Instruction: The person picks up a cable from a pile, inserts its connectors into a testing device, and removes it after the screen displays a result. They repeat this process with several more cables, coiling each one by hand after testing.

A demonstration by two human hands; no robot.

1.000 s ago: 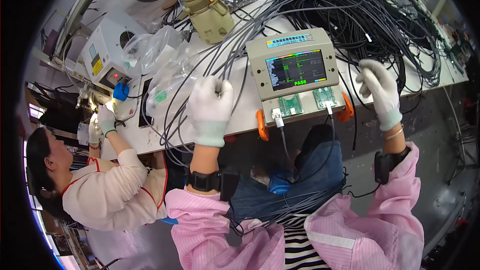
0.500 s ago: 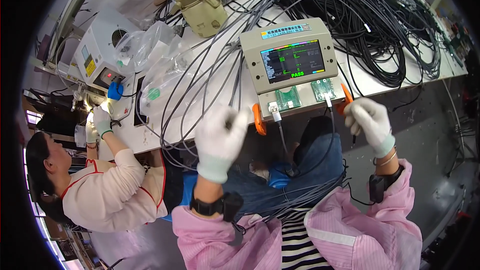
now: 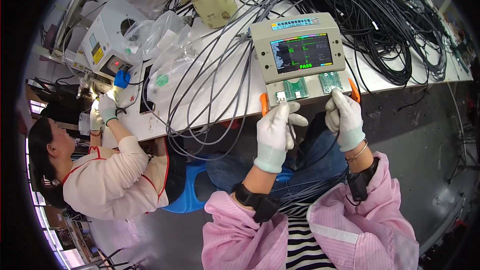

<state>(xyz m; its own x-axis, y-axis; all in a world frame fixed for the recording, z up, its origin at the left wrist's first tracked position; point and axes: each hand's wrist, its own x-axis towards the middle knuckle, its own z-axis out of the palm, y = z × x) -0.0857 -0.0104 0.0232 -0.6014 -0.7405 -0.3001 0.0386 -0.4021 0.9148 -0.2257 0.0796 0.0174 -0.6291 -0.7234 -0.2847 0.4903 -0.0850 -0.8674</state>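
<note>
Head view: a thin grey cable [image 3: 292, 135] is pinched in the closed fingers of the left hand [image 3: 276, 129] and right hand [image 3: 344, 118], kept just near of the tester [image 3: 301, 57] at the bench's near edge, its sockets within reach.

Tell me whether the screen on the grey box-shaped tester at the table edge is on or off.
On. The grey box-shaped tester has a lit screen showing coloured lines of text on a dark background, with a bright patch near its lower edge.
</note>
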